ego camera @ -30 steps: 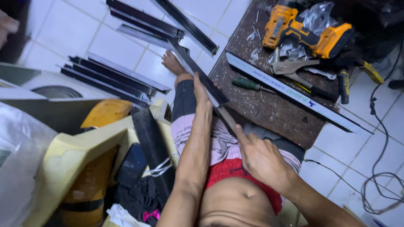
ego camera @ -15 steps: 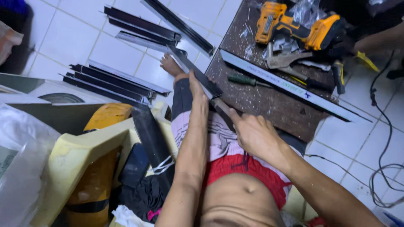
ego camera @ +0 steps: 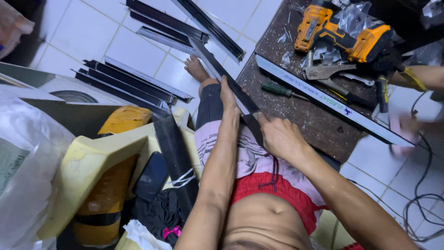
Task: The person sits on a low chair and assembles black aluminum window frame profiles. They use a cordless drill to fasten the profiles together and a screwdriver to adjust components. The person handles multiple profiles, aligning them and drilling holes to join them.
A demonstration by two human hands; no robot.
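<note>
Black metal strip (ego camera: 221,69) runs slanting from the tiled floor (ego camera: 129,46) up over the person's lap, along the near edge of the brown worktop (ego camera: 314,120). The left hand (ego camera: 230,98) lies along it, fingers closed around its edge. The right hand (ego camera: 277,136) pinches the strip's near end, fingers shut on it. A green-handled screwdriver (ego camera: 277,89), a long silver rail (ego camera: 333,104) and a yellow cordless drill (ego camera: 342,34) lie on the worktop.
</note>
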